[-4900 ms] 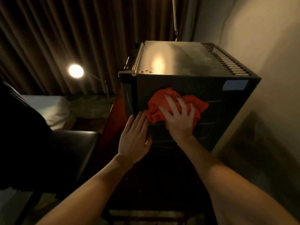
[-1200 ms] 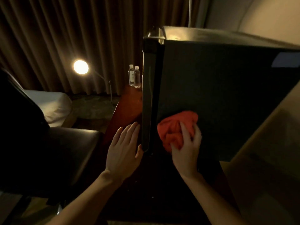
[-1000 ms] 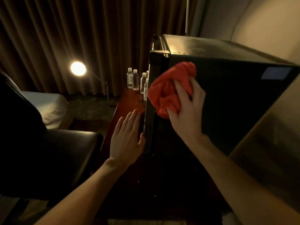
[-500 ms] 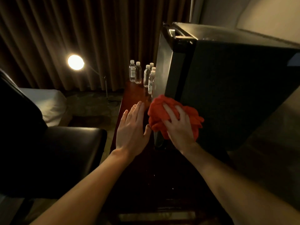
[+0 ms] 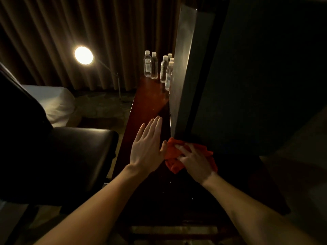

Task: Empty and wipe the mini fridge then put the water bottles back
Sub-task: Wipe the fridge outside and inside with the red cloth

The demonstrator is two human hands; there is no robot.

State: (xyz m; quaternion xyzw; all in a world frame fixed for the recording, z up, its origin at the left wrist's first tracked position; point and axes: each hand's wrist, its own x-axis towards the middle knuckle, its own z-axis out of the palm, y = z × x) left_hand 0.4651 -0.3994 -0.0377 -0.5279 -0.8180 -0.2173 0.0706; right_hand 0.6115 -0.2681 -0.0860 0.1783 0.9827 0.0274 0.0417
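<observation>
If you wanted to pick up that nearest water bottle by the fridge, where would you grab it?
Probably round its middle, coming from the left. The nearest bottle stands upright on the wooden table, tight against the fridge on its right with other bottles behind, so only its left side looks free. The cap is small; the body offers more to hold.

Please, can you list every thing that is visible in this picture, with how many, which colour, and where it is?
fridge: one, black, on the table at right
water bottles: at least five, clear with white caps, far end of the table
cloth: one, red, at the fridge's bottom corner
table: one, reddish-brown wood
lamp: one, lit, at left
chair: one, black, at left
curtain: brown, behind
left hand: flat, fingers straight
right hand: pressing the cloth
</observation>
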